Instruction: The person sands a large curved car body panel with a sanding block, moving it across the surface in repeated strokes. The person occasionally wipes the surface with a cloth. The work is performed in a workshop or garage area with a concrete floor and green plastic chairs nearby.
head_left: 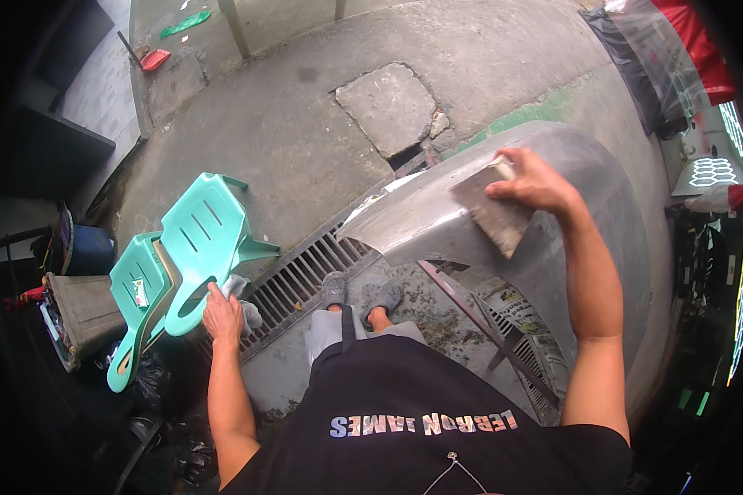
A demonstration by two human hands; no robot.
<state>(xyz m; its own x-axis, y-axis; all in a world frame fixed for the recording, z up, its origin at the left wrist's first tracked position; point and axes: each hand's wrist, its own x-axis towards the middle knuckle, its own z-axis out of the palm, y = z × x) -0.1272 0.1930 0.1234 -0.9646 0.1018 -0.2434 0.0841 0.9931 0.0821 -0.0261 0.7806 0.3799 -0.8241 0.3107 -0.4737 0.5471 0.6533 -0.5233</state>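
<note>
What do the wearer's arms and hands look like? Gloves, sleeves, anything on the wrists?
The left hand and right hand are ungloved, with no watch or band visible. Forearms are bare; short black sleeves belong to a black top with shiny, pale lettering. Rings: too small to tell.

Grey sheet [489,213], slightly blurred, partly hidden behind the right fingers [523,160]
</note>
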